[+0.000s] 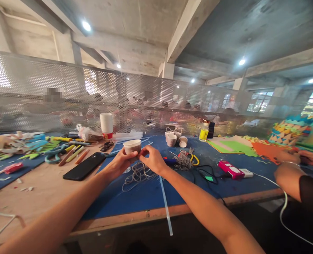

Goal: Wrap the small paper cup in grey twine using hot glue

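My left hand [122, 160] grips a small paper cup [132, 145] whose side looks wrapped in grey-brown cord; its white rim faces up. Against the cup's right side, my right hand [153, 160] has thumb and fingers pinched together; what is between them is too small to make out. Loose loops of grey cord [135, 180] lie on the blue mat [114, 203] below both hands. A translucent glue stick [165, 201] sticks out past the table's front edge under my right forearm. Farther back stand several small cord-wrapped cups [171, 139], one tipped on its side.
Right of my hands lie a cord bundle [183, 160], yellow-handled scissors [196, 160], a black cable [208, 173] and a pink box [230, 169]. A phone [84, 166] and a paper-cup stack [106, 124] are left. Another person's hand [289, 169] works at far right.
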Tool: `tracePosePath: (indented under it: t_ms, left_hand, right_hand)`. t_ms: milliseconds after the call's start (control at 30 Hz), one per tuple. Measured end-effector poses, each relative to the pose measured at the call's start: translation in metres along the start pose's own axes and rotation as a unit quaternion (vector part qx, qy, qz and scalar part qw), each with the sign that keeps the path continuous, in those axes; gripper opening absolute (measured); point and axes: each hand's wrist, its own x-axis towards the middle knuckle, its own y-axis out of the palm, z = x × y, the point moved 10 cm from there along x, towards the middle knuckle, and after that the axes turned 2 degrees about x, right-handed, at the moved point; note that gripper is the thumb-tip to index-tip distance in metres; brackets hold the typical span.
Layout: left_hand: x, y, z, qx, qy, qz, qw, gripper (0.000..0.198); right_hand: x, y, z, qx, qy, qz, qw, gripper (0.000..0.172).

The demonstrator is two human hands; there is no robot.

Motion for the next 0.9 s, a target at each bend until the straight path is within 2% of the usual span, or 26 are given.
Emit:
tracePosePath:
  t_ms: [133, 367, 500, 633, 900]
  left_hand:
    - [-0.001, 0.005, 0.000, 0.012, -0.009, 0.015, 1.000, 0.047]
    - [-0.001, 0.005, 0.001, 0.007, -0.012, 0.019, 1.000, 0.043]
    - [-0.001, 0.008, 0.001, 0.021, -0.019, 0.030, 0.999, 0.043]
    - [-0.003, 0.011, 0.000, 0.025, -0.024, 0.029, 0.999, 0.040]
    - [-0.006, 0.017, 0.001, 0.025, -0.035, 0.052, 0.998, 0.040]
  right_hand:
    - [0.001, -0.006, -0.008, 0.020, 0.029, -0.020, 0.999, 0.013]
    - [0.005, -0.011, -0.022, 0.115, 0.043, -0.024, 0.992, 0.011]
    - [0.004, -0.013, -0.023, 0.153, 0.060, -0.015, 0.986, 0.012]
    - [0.005, -0.019, -0.020, 0.191, 0.055, -0.037, 0.979, 0.019]
    - [0.007, -0.022, -0.023, 0.209, 0.057, -0.050, 0.975, 0.021]
